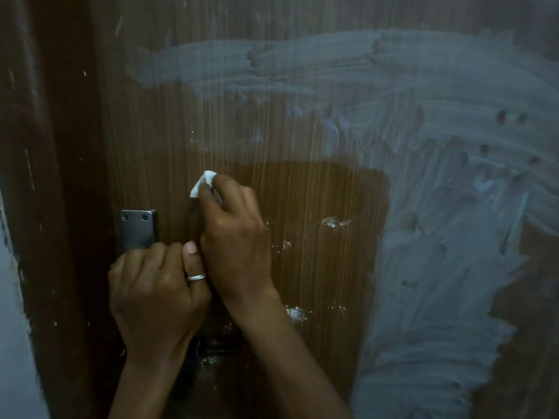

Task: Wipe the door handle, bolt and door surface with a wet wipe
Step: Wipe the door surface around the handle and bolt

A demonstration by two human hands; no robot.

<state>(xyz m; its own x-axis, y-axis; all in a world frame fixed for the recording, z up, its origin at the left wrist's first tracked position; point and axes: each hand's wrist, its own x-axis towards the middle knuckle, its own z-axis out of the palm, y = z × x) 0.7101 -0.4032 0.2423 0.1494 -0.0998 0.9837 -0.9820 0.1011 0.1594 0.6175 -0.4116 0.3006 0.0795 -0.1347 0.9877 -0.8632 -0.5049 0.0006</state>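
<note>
A brown wood-grain door (317, 192) fills the view, with wet grey smear streaks across its top and right. My right hand (236, 237) pinches a small white wet wipe (202, 182) and holds it against the door just above and right of the handle. A metal plate (137, 229) with two screws is fixed near the door's left edge. My left hand (154, 291), with a ring on the thumb, grips the part right below that plate and hides it. A dark fitting (211, 349) shows below my hands; it is too dim to make out.
The dark brown door frame (54, 207) runs down the left, with a pale wall (12, 343) beyond it. Several white specks (296, 313) and small dark marks (511, 117) dot the door surface.
</note>
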